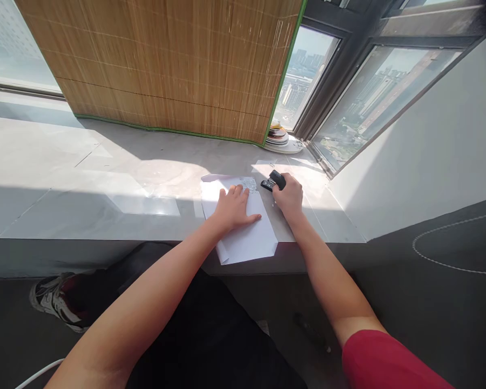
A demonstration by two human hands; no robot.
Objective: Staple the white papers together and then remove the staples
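A stack of white paper sheets [249, 237] lies on the grey window ledge [105, 216], its near corner hanging over the edge. My left hand [233, 208] rests flat on the paper with fingers spread, pressing it down. My right hand [289, 195] is closed round a black stapler [273, 181], whose nose sits at the top right corner of the sheets. A patch of small printed or glittery marks [249, 183] shows near that corner.
A bamboo blind [166, 65] leans against the window at the back. A pile of plates or discs [278, 138] sits in the far right corner of the ledge. A white wall [429, 140] closes the right side. My shoe [51, 300] shows lower left.
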